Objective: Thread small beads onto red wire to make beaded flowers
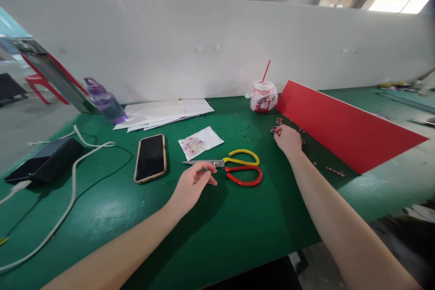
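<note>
My left hand [192, 186] hovers over the table by a pair of scissors [220, 163], its fingers loosely bent and apart with nothing between them. The scissors lie with the blades to the left; one handle loop is yellow, the other red. At the right, my right hand [288, 139] pinches small reddish-brown beads [273, 130] at its fingertips, partly hidden by the fingers. More such beads [279, 121] lie just behind that hand. A short row of beads [335, 171] rests to the right of my forearm. A clear-and-white packet [201, 142] with colourful beads inside lies behind the scissors.
A red board [346, 127] stands on edge at the right. A bagged drink cup [262, 96] with a straw stands at the back. Leftward are a phone [150, 158], paper sheets [163, 113], a purple bottle [105, 101], a black device [44, 161] and a white cable [74, 186].
</note>
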Action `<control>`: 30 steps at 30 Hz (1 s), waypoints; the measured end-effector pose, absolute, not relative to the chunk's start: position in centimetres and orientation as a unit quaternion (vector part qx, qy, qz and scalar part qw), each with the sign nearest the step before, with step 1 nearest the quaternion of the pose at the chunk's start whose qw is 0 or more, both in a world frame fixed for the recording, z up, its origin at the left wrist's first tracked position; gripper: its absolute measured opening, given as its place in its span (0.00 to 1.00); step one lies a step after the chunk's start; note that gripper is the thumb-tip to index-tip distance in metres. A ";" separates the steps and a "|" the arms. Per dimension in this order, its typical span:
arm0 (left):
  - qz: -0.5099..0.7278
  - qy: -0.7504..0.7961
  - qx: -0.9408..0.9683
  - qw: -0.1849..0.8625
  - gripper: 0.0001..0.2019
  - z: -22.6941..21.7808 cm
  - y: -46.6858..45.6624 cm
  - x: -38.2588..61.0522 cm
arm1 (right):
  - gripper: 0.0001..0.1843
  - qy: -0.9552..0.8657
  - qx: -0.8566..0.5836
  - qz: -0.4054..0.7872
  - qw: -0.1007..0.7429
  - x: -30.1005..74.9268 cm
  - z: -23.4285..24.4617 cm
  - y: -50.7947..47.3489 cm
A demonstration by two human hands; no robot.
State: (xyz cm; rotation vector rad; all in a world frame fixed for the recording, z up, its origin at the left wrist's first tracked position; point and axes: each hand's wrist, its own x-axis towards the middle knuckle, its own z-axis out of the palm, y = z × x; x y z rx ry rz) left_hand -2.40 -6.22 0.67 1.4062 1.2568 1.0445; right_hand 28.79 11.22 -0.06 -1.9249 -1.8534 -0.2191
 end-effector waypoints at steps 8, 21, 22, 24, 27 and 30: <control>0.425 0.507 0.578 0.478 0.08 0.5 -6.3 -2.6 | 0.10 -0.808 -0.560 -0.069 0.172 25.7 1.0 10.1; 0.413 0.515 0.579 0.478 0.08 0.8 -6.2 -2.5 | 0.09 -0.857 -0.508 -0.076 0.049 24.4 1.8 9.1; 0.412 0.516 0.579 0.478 0.08 0.9 -6.2 -2.5 | 0.10 -0.855 -0.511 -0.075 0.046 24.4 1.9 9.0; 0.411 0.519 0.579 0.476 0.08 1.0 -6.2 -2.4 | 0.15 -0.851 -0.518 -0.072 0.043 24.4 2.0 8.8; 0.408 0.523 0.579 0.475 0.08 1.1 -6.2 -2.4 | 0.18 -0.838 -0.539 -0.074 0.043 24.4 2.2 8.6; 0.408 0.521 0.581 0.474 0.08 1.1 -6.3 -2.4 | 0.14 -0.821 -0.565 -0.075 0.043 24.2 2.3 8.4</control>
